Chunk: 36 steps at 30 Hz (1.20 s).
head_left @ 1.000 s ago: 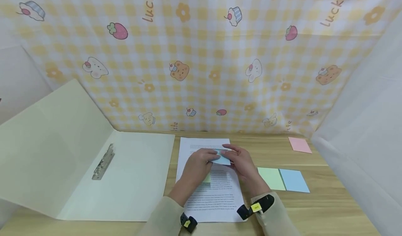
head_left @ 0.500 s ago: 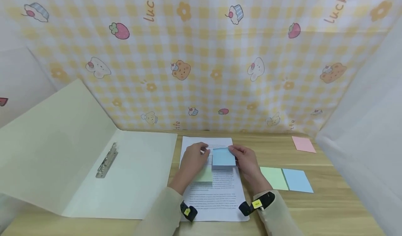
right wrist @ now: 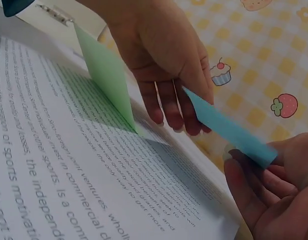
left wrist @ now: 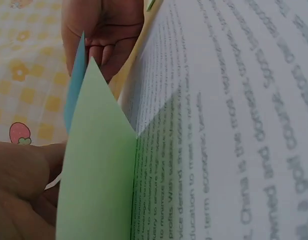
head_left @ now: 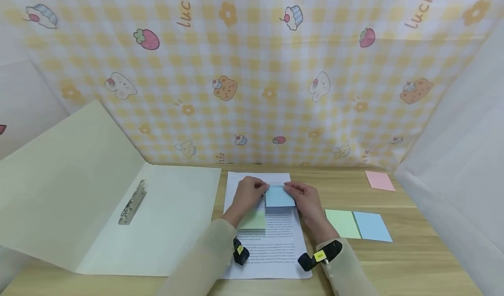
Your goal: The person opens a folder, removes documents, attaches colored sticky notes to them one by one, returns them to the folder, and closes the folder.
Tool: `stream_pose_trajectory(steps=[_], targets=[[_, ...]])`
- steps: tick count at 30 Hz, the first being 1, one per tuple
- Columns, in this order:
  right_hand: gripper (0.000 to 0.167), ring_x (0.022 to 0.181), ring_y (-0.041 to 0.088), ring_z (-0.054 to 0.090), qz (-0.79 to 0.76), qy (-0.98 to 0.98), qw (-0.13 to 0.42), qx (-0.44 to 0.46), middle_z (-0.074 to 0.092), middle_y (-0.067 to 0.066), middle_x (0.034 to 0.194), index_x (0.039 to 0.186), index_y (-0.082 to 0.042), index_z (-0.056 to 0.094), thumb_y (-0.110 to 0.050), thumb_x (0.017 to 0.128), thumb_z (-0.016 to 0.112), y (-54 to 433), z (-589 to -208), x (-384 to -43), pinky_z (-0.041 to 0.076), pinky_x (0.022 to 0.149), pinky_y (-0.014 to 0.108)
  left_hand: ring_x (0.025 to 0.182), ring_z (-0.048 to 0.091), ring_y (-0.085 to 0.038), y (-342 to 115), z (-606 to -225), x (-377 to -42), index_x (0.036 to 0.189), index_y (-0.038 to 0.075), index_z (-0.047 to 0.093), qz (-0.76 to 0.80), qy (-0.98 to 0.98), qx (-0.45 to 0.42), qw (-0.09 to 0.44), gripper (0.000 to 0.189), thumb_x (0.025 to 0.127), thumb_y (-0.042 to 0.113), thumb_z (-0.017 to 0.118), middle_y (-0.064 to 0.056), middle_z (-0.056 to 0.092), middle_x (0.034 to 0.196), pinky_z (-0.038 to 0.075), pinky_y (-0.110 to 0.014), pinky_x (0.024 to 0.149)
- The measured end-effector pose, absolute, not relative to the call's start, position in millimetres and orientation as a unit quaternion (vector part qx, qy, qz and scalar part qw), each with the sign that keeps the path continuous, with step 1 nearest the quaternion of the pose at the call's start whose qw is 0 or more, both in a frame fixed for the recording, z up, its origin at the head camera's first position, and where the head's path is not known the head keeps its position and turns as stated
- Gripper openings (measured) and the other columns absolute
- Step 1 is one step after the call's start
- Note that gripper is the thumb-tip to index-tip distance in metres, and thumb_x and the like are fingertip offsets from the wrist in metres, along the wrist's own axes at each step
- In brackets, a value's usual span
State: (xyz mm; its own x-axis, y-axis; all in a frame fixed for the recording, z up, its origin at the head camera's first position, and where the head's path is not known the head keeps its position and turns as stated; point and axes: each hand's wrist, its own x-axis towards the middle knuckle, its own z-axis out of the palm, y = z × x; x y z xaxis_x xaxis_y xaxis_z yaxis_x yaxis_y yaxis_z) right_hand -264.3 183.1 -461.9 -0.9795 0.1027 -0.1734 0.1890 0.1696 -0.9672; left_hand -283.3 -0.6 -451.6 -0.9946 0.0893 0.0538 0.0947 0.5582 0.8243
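Observation:
A blue sticky note is held above the printed sheets by its upper corners. My left hand pinches the left corner, and my right hand pinches the right one between thumb and fingers. On the page, partly behind my left hand, a green sticky note is stuck on. Its lower part lifts off the paper, as the left wrist view shows with the green note standing up. From the right wrist, the blue note spans the two hands, tilted over the top of the page.
An open white folder with a metal clip lies at the left, its cover raised. To the right on the wooden table are another green note, another blue note and a pink note. A checkered cloth hangs behind.
Both hands were close together on the blue note; the left hand released it and moved left, then came back to its upper left corner. The right hand kept hold while the note spread out flat.

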Motion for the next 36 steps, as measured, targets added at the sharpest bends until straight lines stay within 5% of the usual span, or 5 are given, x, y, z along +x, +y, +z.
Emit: stream_pose_trajectory(steps=[5,13,21,36], targets=[[0.032,0.122,0.028,0.065,-0.598,0.798,0.005,0.071,0.067,0.015,0.134,0.13,-0.01,0.069,-0.021,0.101,0.062,184,-464,-264,0.053,0.105,0.044,0.089,0.068,-0.017,2,-450,-281,0.1,0.009,0.08,-0.45,-0.893,-0.034,-0.001,0.017,0.096,0.022,0.069,-0.005,0.078,0.097,0.056,-0.038,0.087],[0.034,0.099,0.022,0.067,-0.528,0.844,-0.034,0.085,0.072,0.014,0.115,0.132,-0.01,0.066,-0.019,0.1,0.063,178,-470,-266,0.054,0.082,0.027,0.083,0.071,-0.017,1,-455,-278,0.093,0.009,0.082,-0.438,-0.899,-0.023,0.018,0.015,0.093,0.02,0.072,-0.005,0.079,0.091,0.058,-0.037,0.08],[0.016,0.081,0.018,0.066,-0.504,0.854,-0.081,0.103,0.075,0.014,0.097,0.107,-0.004,0.074,-0.014,0.097,0.067,174,-473,-267,0.05,0.066,0.022,0.076,0.067,-0.013,6,-461,-277,0.095,0.009,0.081,-0.436,-0.899,-0.005,0.022,0.014,0.094,0.02,0.072,-0.004,0.078,0.089,0.058,-0.035,0.076],[0.012,0.079,0.018,0.065,-0.484,0.865,-0.109,0.078,0.075,0.013,0.094,0.101,-0.004,0.077,-0.011,0.095,0.07,169,-478,-270,0.053,0.069,0.022,0.079,0.066,-0.015,7,-463,-276,0.095,0.007,0.08,-0.44,-0.897,0.005,0.042,0.01,0.093,0.014,0.073,-0.005,0.076,0.09,0.057,-0.033,0.074]])
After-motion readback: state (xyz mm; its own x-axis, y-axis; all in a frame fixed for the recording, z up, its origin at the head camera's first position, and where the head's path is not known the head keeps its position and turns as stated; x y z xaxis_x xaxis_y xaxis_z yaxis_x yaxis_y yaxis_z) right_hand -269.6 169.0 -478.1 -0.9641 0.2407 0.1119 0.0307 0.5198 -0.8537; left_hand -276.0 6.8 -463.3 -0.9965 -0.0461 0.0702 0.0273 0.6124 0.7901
